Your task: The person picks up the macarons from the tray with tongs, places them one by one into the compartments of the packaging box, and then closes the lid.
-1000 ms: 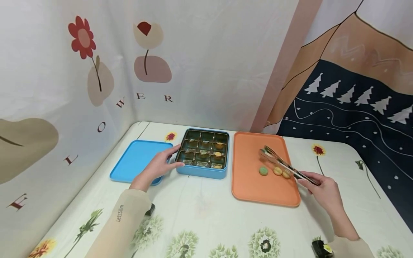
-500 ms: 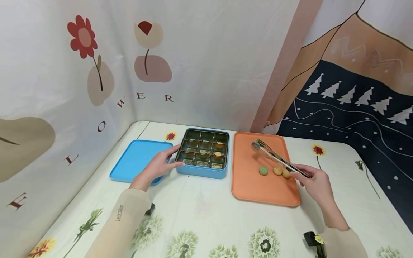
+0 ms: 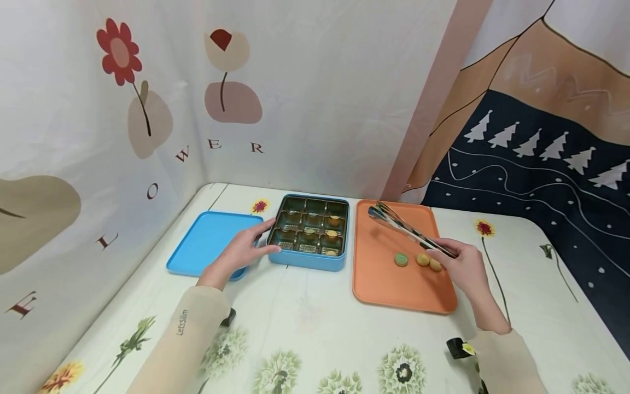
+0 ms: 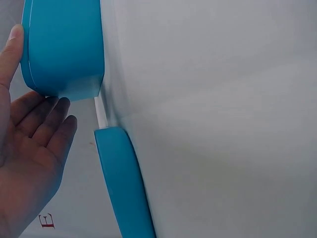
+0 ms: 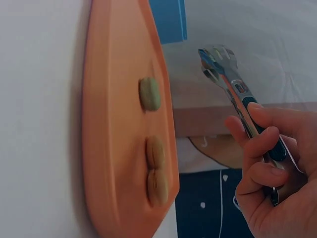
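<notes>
My left hand (image 3: 241,254) rests against the left front corner of a blue box (image 3: 307,261), its thumb and fingers spread. In the left wrist view the fingers look loosely bent beside the box wall (image 4: 67,47). Macarons lie in some compartments of the box's dark divided insert (image 3: 293,206). My right hand (image 3: 460,268) grips metal tongs (image 3: 406,230), whose tips hang above the orange tray's upper left part. Whether the tips hold anything is unclear. A green macaron (image 3: 401,259) and two yellowish macarons (image 5: 156,171) lie on the orange tray (image 3: 389,293).
A blue lid (image 3: 204,246) lies on the table left of the box, partly behind my left hand. A patterned cloth covers the table (image 3: 305,323). Printed curtains (image 3: 315,98) rise behind and at the left. The tray stands just right of the box.
My right hand has moved left and slightly away from me with the tongs, so their tips have shifted toward the box. My left hand and the macarons on the tray have stayed in place.
</notes>
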Tool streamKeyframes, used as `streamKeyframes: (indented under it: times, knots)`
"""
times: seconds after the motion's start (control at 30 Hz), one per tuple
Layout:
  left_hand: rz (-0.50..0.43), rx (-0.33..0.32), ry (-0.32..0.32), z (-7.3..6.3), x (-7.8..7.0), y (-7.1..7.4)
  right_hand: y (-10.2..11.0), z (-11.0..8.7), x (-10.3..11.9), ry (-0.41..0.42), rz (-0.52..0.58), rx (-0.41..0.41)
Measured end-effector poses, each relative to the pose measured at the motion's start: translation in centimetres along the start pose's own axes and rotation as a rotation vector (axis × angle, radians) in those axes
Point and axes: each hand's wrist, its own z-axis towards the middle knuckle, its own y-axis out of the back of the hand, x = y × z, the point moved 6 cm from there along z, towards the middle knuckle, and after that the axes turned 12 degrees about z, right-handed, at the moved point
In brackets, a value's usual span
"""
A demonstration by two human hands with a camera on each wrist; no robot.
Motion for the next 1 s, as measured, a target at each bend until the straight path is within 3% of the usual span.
streamKeyframes:
  times: [1.0]
  knots:
    - [0.004,0.003,0.011,0.0,-0.2,0.0,-7.9,2.7,3.7,0.071,0.237,0.09]
